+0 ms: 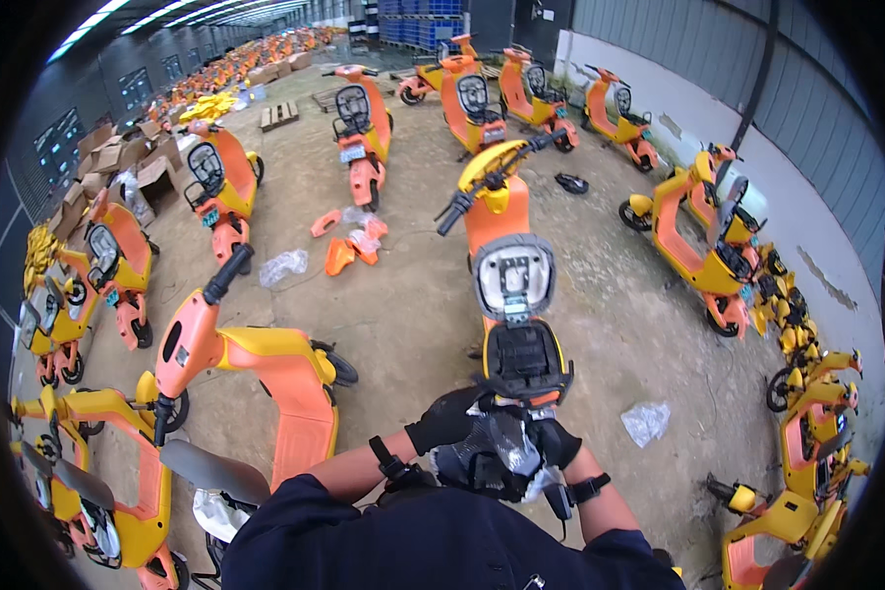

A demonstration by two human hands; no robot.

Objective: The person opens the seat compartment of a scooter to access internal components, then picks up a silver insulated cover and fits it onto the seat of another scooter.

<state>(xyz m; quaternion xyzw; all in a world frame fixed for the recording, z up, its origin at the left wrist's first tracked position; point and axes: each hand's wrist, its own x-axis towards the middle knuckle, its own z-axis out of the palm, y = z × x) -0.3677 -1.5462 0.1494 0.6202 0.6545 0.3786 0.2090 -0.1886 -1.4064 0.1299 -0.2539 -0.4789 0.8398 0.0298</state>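
Note:
Both my hands wear black gloves and are at the tail of an orange and yellow electric scooter (499, 221). Its grey-rimmed seat (514, 280) is tipped up, uncovering the black compartment (523, 356). A dark bundle in clear, shiny plastic wrap (514, 444) sits just behind the tail, in front of my body. My left hand (449, 420) closes on the bundle's left side. On the other side my right hand (558, 442) is closed against its edge, the fingers partly hidden. A dark grey handle-like piece (558, 500) hangs under my right hand; its kind is unclear.
Another scooter (285, 393) stands close on my left. More scooters line both sides and the far floor. Orange panels (342, 256) and plastic bags (645, 423) lie on the concrete. Cardboard boxes (118, 157) pile up at far left; a wooden pallet (278, 116) lies further back.

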